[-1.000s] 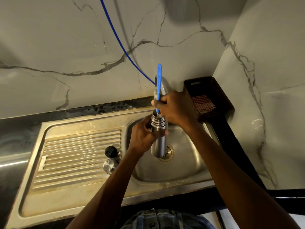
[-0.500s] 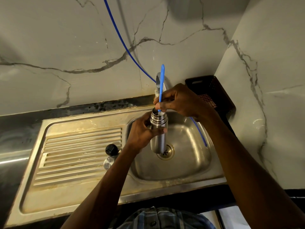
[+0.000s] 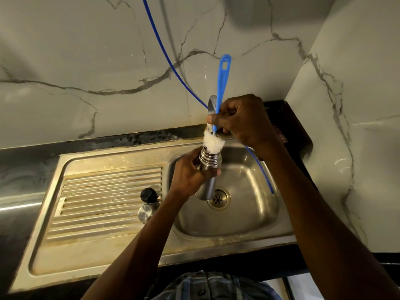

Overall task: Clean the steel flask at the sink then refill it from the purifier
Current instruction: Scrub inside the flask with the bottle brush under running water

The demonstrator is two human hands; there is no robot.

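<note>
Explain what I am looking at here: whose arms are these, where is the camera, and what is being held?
There is no machine. A person wears a camera on the head, looking down at their own arms over a steel sink. The left hand grips a steel flask above the drain. The right hand holds a blue bottle brush; its white bristles sit at the flask's mouth. On the ribbed draining board lie a black stopper and a steel cap. A thin blue tube runs down the wall into the basin.

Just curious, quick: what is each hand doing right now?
Left hand: grips the steel flask.
Right hand: grips the blue bottle brush.
</note>
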